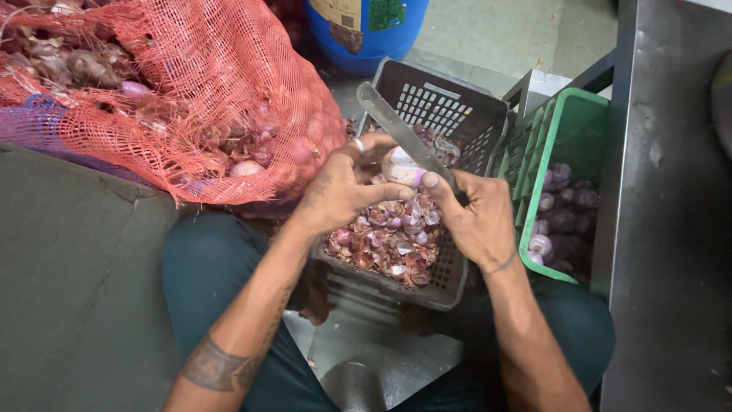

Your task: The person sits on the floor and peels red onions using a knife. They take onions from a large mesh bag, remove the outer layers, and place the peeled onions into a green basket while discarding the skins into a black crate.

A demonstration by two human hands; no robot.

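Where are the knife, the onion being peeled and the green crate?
knife (396, 126), head view, middle of the blade.
onion (400, 164), head view, its pale peeled side between both hands.
green crate (568, 122), head view, its inner back wall.

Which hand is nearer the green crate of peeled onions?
Right. The right hand, gripping the knife, sits just beside the green crate. The left hand, holding the onion, is farther off, over the grey crate.

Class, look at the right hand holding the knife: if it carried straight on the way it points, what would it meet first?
Most likely the onion held by the left hand; the right hand points toward it, though depth is unclear.
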